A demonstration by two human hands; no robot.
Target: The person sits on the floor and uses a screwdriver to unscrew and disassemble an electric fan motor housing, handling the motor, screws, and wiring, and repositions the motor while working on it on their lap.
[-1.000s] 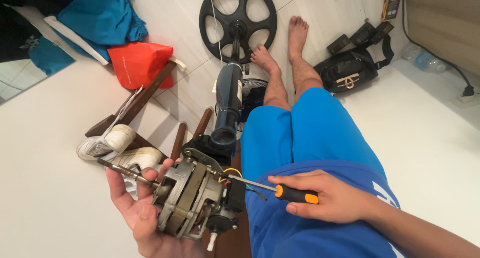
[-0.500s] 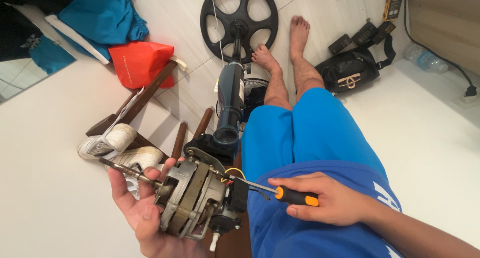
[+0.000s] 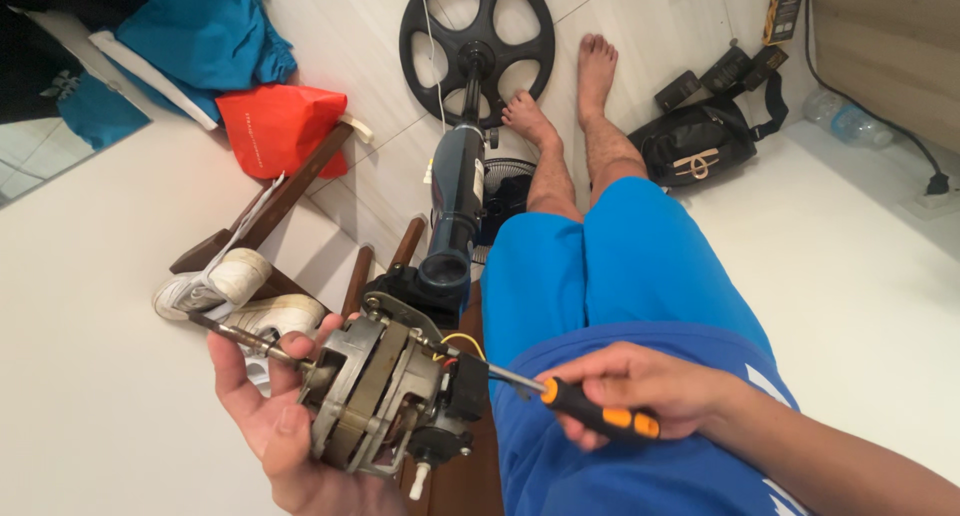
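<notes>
A pale tiled floor (image 3: 660, 36) runs away from the seated person, whose bare feet and blue shorts (image 3: 620, 276) fill the middle of the view. On the floor beyond the feet lies a round black fan base (image 3: 478, 48), with a dark stand pole (image 3: 455, 191) reaching back from it toward the lap. To the upper left sit a red bag (image 3: 280, 126) and blue cloth (image 3: 200, 36); a pair of white shoes (image 3: 235, 291) rests beside dark wooden legs. A black pouch (image 3: 700, 146) lies right of the feet, and a clear plastic bottle (image 3: 845, 121) lies farther right.

The left hand (image 3: 270, 426) cradles a bare fan motor (image 3: 385, 396) from below, fingers curled around its metal casing, the thumb near the shaft that sticks out to the left. The motor is held low, just left of the lap, at the near end of the pole. The right hand (image 3: 640, 391) has its fingers closed around the black and orange handle of a screwdriver (image 3: 570, 401), whose metal tip reaches the black block on the motor's right side, close to yellow and red wires.
</notes>
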